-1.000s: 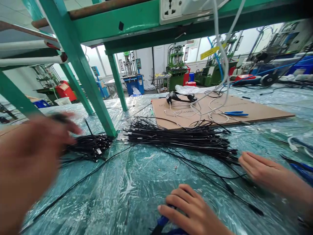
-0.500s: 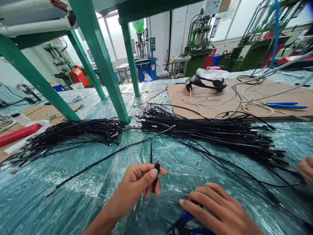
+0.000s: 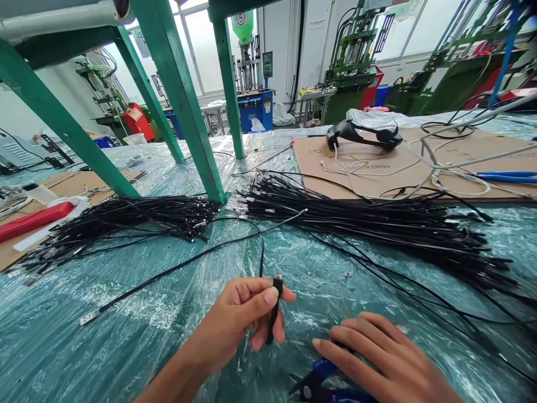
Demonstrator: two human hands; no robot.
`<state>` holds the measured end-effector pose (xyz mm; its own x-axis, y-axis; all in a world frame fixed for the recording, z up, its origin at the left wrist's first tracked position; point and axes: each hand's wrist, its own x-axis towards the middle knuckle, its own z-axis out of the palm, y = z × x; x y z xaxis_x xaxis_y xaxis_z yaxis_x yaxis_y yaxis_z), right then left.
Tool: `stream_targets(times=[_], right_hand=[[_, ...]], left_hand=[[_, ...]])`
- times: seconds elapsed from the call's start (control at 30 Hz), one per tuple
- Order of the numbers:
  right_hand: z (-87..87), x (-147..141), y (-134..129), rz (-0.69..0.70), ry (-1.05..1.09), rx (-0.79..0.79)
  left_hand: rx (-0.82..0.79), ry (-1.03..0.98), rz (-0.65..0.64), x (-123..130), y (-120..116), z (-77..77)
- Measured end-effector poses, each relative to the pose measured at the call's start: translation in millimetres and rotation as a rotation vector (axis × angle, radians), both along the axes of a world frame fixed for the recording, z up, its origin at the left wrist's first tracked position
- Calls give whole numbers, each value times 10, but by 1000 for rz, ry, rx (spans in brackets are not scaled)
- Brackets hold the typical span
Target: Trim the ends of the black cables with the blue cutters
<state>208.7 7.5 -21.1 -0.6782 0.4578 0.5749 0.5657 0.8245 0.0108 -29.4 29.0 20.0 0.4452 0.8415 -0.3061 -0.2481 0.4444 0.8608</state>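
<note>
My left hand (image 3: 247,310) is closed, with the thumb and fingers pinching the black end of a cable (image 3: 274,310). Its small metal plug tip points up and away from me, and the thin cord runs back behind the fingers. My right hand (image 3: 377,352) lies palm down to the right, its fingers curled over a pair of blue-handled cutters (image 3: 321,383). The jaws stick out to the left, and the palm hides part of the handles. Beyond my left hand, a single black cable (image 3: 168,274) stretches over the plastic-covered table with a silver plug at its near end.
A large bundle of black cables (image 3: 369,226) lies across the middle right, a smaller bundle (image 3: 138,221) at left. Green table legs (image 3: 184,112) stand behind them. Cardboard (image 3: 319,173) at the back carries a black headset (image 3: 364,136), white cords and blue-handled pliers (image 3: 507,177).
My left hand and the cable end have shifted slightly right in view, with the plug tip now showing more clearly. Another hand at the right edge has gone out of view.
</note>
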Motion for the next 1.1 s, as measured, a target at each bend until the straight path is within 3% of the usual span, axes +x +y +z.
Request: stream_targets(times=[0.53,0.77,1.1], right_hand=[[-37,54,45,5,-4,16],[99,16,36,-145,194,-33],[106,95,-21,-270,251,-109]], left_hand=[[-126,-59,-60,-13,-34,-63],[-132,-33,-124,-5,-56,-69],[-130,27,-220,29,-93,-130]])
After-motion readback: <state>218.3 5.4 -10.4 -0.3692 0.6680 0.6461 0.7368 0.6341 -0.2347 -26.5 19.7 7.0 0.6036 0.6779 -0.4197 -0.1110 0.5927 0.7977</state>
